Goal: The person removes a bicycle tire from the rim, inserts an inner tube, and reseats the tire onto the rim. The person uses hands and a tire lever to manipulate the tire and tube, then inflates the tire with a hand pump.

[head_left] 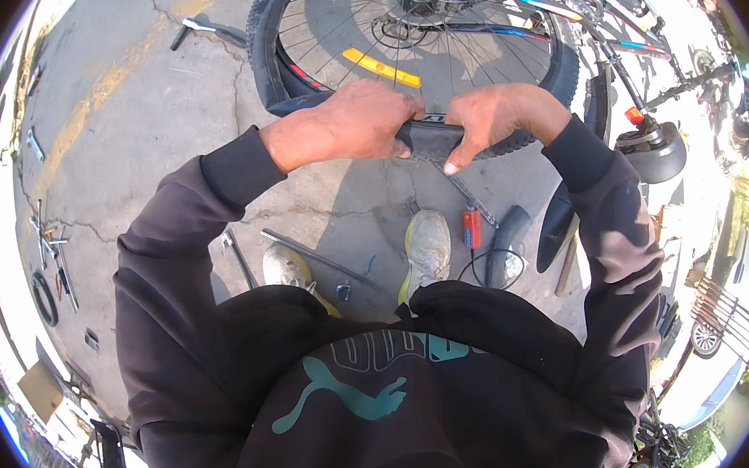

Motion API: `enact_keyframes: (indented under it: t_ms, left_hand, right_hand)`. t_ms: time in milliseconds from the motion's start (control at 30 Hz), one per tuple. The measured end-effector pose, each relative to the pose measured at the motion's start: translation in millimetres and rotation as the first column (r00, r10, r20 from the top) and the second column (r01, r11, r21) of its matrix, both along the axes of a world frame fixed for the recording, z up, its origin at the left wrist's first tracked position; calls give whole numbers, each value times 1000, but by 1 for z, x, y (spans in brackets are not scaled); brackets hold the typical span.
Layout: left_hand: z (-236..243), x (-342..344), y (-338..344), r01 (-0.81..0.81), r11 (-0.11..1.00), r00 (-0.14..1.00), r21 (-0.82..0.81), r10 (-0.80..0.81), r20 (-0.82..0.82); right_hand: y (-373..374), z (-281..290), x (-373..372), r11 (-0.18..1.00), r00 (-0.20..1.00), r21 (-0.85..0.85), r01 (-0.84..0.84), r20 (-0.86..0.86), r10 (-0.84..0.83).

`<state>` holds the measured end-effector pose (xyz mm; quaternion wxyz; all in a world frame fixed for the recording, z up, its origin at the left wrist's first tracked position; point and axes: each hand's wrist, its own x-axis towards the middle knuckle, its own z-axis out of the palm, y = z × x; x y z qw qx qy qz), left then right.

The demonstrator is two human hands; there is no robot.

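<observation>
A bicycle wheel with a knobby black tire (pixel 431 141) is in front of me, its near edge toward my body. My left hand (pixel 353 123) is closed over the tire's near left part, fingers wrapped on it. Just to the right, my right hand (pixel 503 118) grips the same tire, its thumb pressed along the near sidewall. A short stretch of tire shows between the hands. A yellow reflector (pixel 382 68) is fixed among the spokes, beyond my left hand. Near my left wrist, a smooth dark section (pixel 298 104) bulges beside the tire; I cannot tell what it is.
A hammer-like tool (pixel 207 31) lies at the far left. Near my shoes are a metal bar (pixel 319 258), a red device (pixel 472 228) with a cable, and a grey tube-shaped piece (pixel 512 230). Several tools (pixel 62 269) lie left. A bicycle saddle (pixel 652 155) stands right.
</observation>
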<state>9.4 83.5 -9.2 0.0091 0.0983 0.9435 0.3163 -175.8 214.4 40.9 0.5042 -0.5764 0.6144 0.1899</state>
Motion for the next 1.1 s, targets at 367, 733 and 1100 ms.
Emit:
enact_keyframes:
  t_ms: [367, 733, 1100]
  left_hand:
    - [-28, 96, 16, -212, 953, 967, -218, 172, -188]
    - [-28, 54, 14, -140, 969, 979, -202, 104, -177]
    - [-28, 43, 8, -149, 937, 989, -317, 134, -69]
  right_hand:
    - [56, 27, -35, 840, 960, -508, 189, -85, -268]
    - [82, -6, -3, 573, 984, -817, 64, -43, -171]
    - [34, 6, -30, 841, 865, -342, 420, 431, -257]
